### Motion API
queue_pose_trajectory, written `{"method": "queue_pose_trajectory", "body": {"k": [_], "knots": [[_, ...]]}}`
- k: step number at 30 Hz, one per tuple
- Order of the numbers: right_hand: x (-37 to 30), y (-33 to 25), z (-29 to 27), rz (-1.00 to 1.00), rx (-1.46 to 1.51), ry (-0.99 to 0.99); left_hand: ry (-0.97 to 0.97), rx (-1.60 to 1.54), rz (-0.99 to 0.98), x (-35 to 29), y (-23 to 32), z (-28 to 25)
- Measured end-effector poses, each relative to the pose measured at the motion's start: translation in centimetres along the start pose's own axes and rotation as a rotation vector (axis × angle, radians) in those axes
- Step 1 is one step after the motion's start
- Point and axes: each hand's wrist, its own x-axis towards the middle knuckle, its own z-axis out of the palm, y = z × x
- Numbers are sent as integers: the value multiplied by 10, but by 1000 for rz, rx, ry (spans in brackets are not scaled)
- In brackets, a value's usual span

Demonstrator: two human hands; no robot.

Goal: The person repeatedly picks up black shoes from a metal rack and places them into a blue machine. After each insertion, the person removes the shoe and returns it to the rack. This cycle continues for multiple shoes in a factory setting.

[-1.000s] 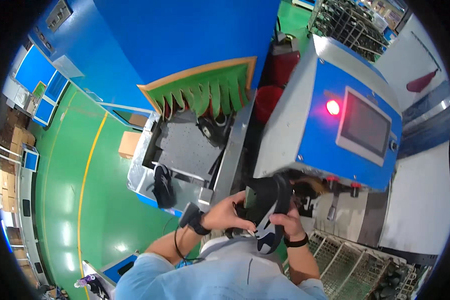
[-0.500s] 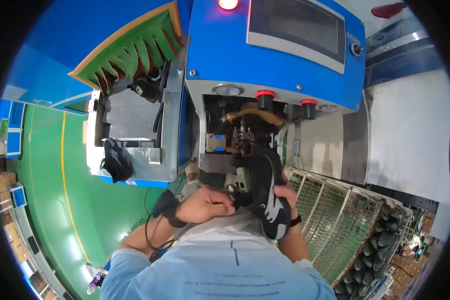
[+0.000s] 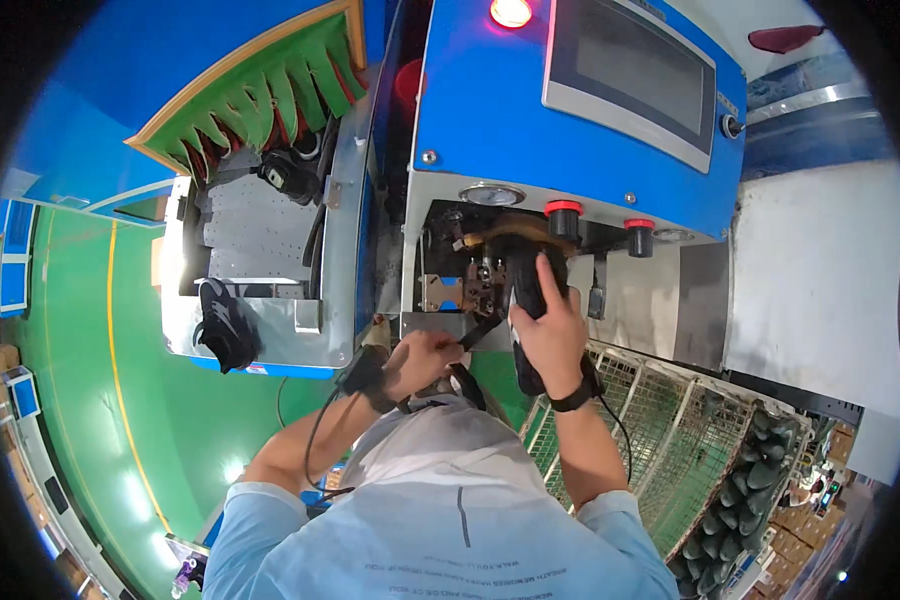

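Blue-and-white machine [image 3: 480, 110]: at 1 o'clock, its dark front recess open toward the hands.
Table [image 3: 260, 225]: at 10 o'clock, its flat grey top dotted with holes.
Wire rack [image 3: 675, 372]: at 4 o'clock, dark rounded pieces [image 3: 750, 495] packed along its outer side.
Green strip curtain [image 3: 260, 110]: between 10 and 11 o'clock, hanging at the table's far end.
Screen [image 3: 630, 75]: on the machine's face, at 1 o'clock.
Held shoe [image 3: 527, 285]: black, just off centre at 3 o'clock, its upper end at the recess.
Table shoe [image 3: 227, 325]: black and white, at 9 o'clock, on the table's near edge.
Right hand [image 3: 555, 342]: grip clamped on the held shoe, forefinger stretched toward 12 o'clock.
Left hand [image 3: 420, 362]: at 7 o'clock, fingers curled by a dark strip [image 3: 482, 331]; cannot tell whether the grip pinches it.
Red lamp [image 3: 511, 12]: glowing at 12 o'clock.
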Motion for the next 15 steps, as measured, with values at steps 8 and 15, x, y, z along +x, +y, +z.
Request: {"method": "queue_pose_trajectory", "body": {"k": [8, 15], "knots": [[28, -9, 37, -39, -220, 117, 151, -333, -15, 48, -52, 23], [13, -13, 54, 42, -183, 166, 98, -265, 118, 39, -73, 3]]}}
